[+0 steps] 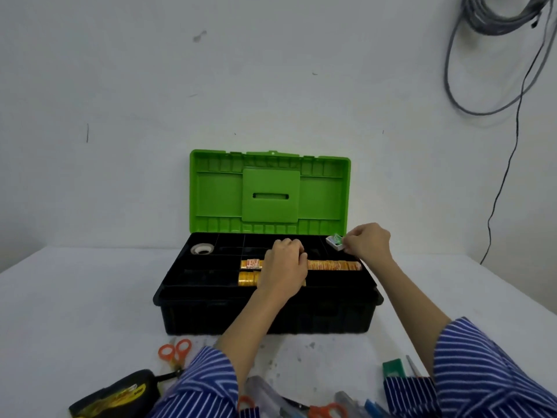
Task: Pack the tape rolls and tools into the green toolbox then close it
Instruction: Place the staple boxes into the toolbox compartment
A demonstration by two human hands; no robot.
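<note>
Head view looks down on a white counter (90, 297) where the green toolbox (269, 312) sits at centre, its green lid (217, 191) standing upright toward 12 o'clock and its black tray of compartments exposed. Both hands reach into the tray. Left hand (284, 265) lies knuckles-up with fingers curled down over the yellow-orange tape rolls (333, 264) that line the middle compartments – whether it actually grips one cannot be told, since the fingertips are hidden. Right hand (366, 241), at about 2 o'clock from the left, pinches a small white-and-green box (336, 241) above the tray's back right compartment. One white tape roll (202, 249) lies flat in the back left compartment, at 10 o'clock from the left hand. On the counter in front of the toolbox, at 7 o'clock, lie orange-handled scissors (174, 352) and a black-and-yellow tape measure (116, 393). At 5 o'clock – near the striped blue sleeves – sit a green packet (392, 368), a second pair of orange scissors (327, 410) and some clear-handled tools (265, 393), partly covered. Grey cables (500, 55) hang on the wall at 1 o'clock.
</note>
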